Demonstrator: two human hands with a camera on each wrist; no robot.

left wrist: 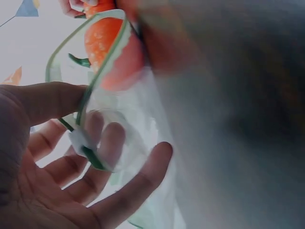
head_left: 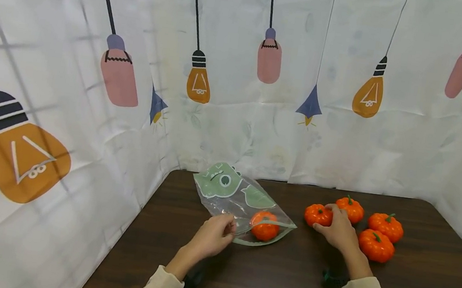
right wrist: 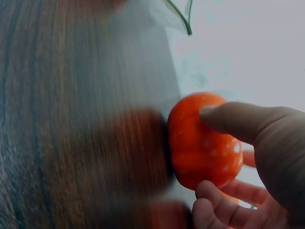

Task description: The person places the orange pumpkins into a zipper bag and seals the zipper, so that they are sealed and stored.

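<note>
A clear zip bag (head_left: 223, 203) with a green cartoon print lies on the table, its green-edged mouth toward me. Inside it sits one small orange pumpkin (head_left: 264, 226). My left hand (head_left: 212, 234) holds the bag's rim near a white slider (left wrist: 80, 140), the thumb on one side and the fingers showing through the clear film. Over to the right, my right hand (head_left: 338, 230) grips another small orange pumpkin (right wrist: 202, 143), thumb on its near side and fingers curled around the other. That pumpkin is close to the table surface.
Three more orange pumpkins with green stems, one at the back (head_left: 350, 209) and two farther right (head_left: 385, 225), stand beside my right hand. The dark wooden table (head_left: 278, 284) meets a white curtain (head_left: 224, 129) printed with lamps at its back and sides.
</note>
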